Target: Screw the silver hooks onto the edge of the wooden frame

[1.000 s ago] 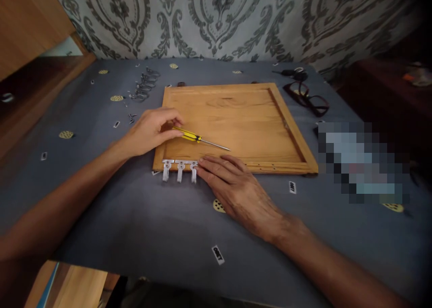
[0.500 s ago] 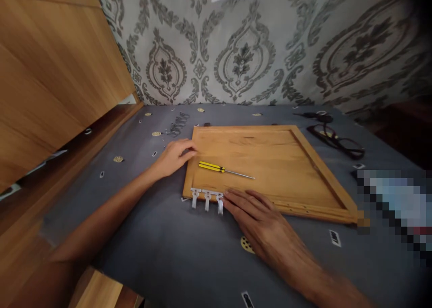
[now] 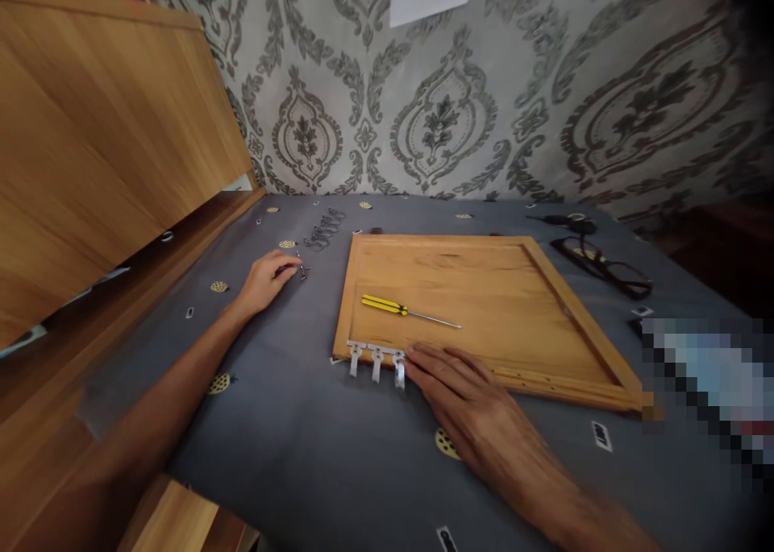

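Note:
My left hand (image 3: 266,280) is over the cloth left of the panel, its thumb and forefinger a little apart beside a few small screws (image 3: 303,273). My right hand (image 3: 477,391) lies with fingers stretched over the near edge of a framed wooden panel (image 3: 484,274). Its fingertips touch the rightmost of three silver metal hooks (image 3: 376,363) that sit along that edge near the left corner. The right thumb is hidden. A screwdriver with a yellow and black handle (image 3: 385,304) rests on the panel, its shaft pointing right.
Behind the screws lies a group of dark wire-like pieces (image 3: 325,228). Eyeglasses (image 3: 601,266) and keys (image 3: 572,222) are at the right rear. A wooden cabinet (image 3: 109,133) stands on the left. Patterned wallpaper (image 3: 441,125) covers the wall behind the grey cloth (image 3: 290,423).
My left hand has moved left, away from the panel's left edge to the screws on the cloth. My right hand stays on the near edge by the hooks. The view has shifted slightly.

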The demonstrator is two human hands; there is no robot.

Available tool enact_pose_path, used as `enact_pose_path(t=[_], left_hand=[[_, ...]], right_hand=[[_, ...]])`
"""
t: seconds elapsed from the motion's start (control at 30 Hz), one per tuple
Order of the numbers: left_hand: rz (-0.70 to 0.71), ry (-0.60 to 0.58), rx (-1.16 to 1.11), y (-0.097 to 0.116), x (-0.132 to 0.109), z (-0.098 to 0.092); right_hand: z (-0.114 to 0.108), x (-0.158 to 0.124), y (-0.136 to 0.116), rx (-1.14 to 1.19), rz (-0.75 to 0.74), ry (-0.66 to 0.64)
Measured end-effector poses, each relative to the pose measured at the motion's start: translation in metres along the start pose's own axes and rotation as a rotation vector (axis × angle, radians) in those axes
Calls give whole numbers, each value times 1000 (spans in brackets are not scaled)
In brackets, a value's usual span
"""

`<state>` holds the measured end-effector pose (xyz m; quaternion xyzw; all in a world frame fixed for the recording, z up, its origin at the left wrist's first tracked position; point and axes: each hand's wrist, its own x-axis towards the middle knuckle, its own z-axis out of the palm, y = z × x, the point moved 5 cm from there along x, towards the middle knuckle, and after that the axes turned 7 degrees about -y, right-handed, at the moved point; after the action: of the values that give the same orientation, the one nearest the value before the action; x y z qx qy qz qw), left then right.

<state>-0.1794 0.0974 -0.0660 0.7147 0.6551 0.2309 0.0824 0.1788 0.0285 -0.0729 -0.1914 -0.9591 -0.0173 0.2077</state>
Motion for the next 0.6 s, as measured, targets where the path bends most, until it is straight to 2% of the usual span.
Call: enact_pose_path(t=[0.13, 0.27, 0.6], left_hand=[[55, -51, 55, 9, 1, 6], [76, -100, 111, 9, 0, 9], [23, -165, 227, 4, 0, 10]], right_hand=[[-1, 0, 0, -6, 21, -8], [2, -1, 0, 7, 27, -23], [4, -3, 0, 14, 31, -26]])
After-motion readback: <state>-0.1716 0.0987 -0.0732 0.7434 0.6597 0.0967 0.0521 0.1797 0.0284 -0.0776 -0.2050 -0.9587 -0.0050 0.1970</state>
